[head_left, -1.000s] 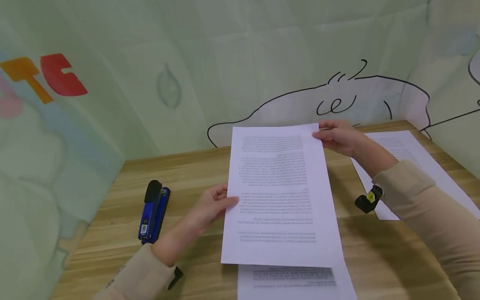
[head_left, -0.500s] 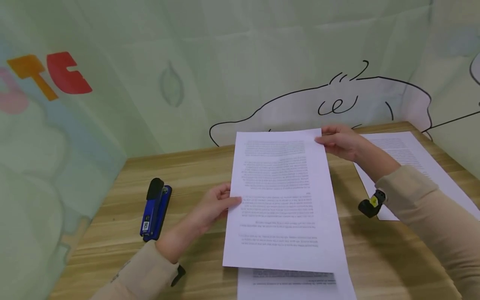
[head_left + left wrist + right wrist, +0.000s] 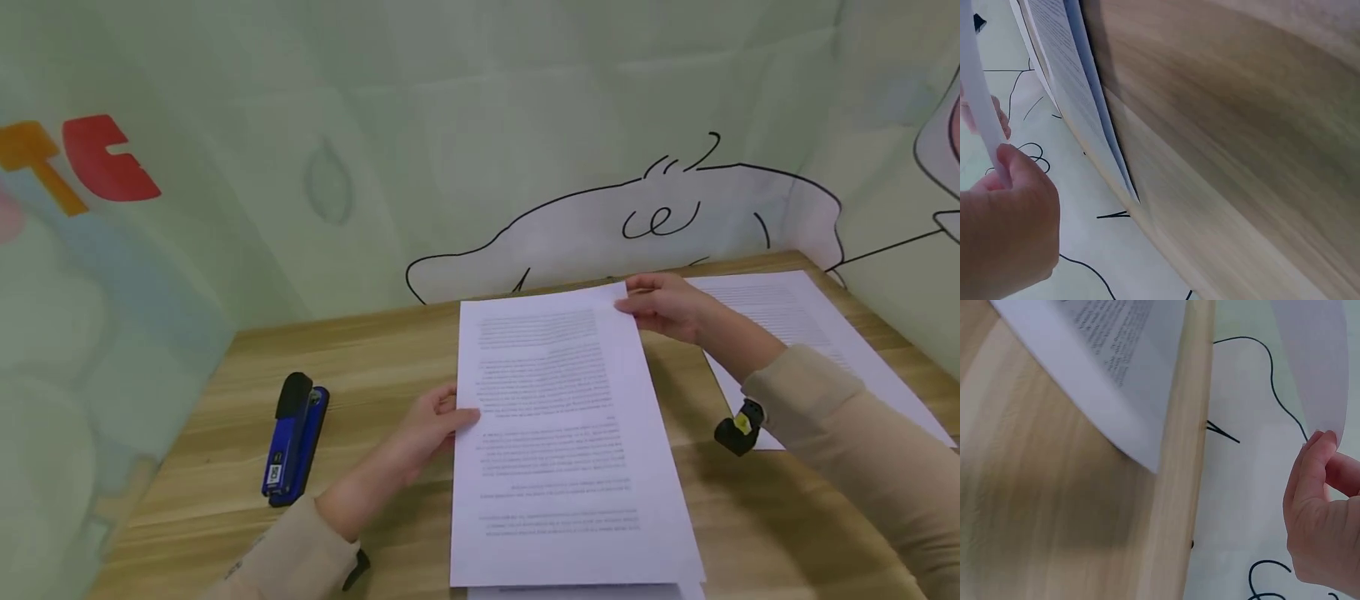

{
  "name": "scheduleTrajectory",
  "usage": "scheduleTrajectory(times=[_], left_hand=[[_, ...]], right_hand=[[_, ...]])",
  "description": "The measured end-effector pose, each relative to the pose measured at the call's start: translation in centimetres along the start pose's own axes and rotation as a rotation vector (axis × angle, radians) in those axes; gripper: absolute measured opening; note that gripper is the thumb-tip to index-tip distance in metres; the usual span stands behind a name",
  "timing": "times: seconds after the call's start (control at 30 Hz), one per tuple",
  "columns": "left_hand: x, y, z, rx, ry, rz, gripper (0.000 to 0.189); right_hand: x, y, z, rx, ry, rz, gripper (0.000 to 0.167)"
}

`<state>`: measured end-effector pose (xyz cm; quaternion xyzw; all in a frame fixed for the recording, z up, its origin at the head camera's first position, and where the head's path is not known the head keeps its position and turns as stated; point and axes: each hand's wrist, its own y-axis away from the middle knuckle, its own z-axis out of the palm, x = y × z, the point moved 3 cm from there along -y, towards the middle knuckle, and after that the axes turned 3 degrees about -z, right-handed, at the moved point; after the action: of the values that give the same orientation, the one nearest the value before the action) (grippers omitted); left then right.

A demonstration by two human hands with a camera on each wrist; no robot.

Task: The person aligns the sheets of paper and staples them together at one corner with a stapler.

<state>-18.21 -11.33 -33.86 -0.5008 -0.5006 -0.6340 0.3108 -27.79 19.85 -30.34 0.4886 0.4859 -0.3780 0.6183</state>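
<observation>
Both hands hold a printed sheet of paper [image 3: 551, 450] above the table. The left hand [image 3: 427, 429] pinches its left edge near the middle, thumb on top. At the far right corner, the right hand [image 3: 663, 307] pinches the sheet between thumb and fingers. In the right wrist view, the sheet's corner sits between the fingertips of the right hand [image 3: 1322, 506]. Below the held sheet, other printed paper [image 3: 1079, 81] lies on the table, mostly hidden in the head view.
A blue and black stapler [image 3: 295, 442] stands on the wooden table [image 3: 375, 342] to the left. Another printed sheet [image 3: 817, 333] lies at the right, partly behind the right forearm. A cloth backdrop [image 3: 450, 150] with drawings rises behind the table.
The held sheet and both hands have come lower and nearer in the head view. The sheet now covers most of the paper beneath it. Both grips are kept.
</observation>
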Motion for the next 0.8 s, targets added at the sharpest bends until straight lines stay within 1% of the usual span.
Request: scheduleTrajectory(times=[0.07, 0.13, 0.2, 0.3, 0.4, 0.47, 0.6, 0.67, 0.8], left_hand=[[0.1, -0.2, -0.2, 0.034, 0.004, 0.0, 0.04], [0.5, -0.4, -0.4, 0.055, 0.007, 0.012, 0.04], [0.8, -0.5, -0.5, 0.06, -0.003, 0.015, 0.04], [1.0, -0.7, -0.7, 0.044, -0.004, 0.016, 0.039], [0.6, -1.1, -0.9, 0.046, -0.008, -0.005, 0.039], [0.2, -1.5, -1.1, 0.038, -0.018, -0.008, 0.039], [-0.5, -2.5, -1.1, 0.046, -0.058, -0.014, 0.036], [-0.7, -3.0, -1.1, 0.073, -0.083, -0.015, 0.035], [-1.3, -3.7, -1.1, 0.15, -0.126, -0.01, 0.035]], right_hand=[[0.4, 0.1, -0.1, -0.008, 0.008, -0.005, 0.022], [0.8, 0.2, -0.3, -0.016, 0.005, -0.016, 0.02], [1.4, 0.4, -0.4, -0.038, 0.005, -0.022, 0.018], [2.6, 0.9, -0.5, -0.073, 0.012, -0.018, 0.015], [4.1, 1.2, -0.4, -0.099, 0.036, 0.004, 0.015], [4.9, 1.3, -0.4, -0.1, 0.054, 0.021, 0.017], [6.2, 1.3, -0.2, -0.094, 0.079, 0.064, 0.026], [6.7, 1.3, -0.1, -0.103, 0.076, 0.074, 0.028], [7.3, 1.1, 0.3, -0.144, 0.067, 0.076, 0.028]])
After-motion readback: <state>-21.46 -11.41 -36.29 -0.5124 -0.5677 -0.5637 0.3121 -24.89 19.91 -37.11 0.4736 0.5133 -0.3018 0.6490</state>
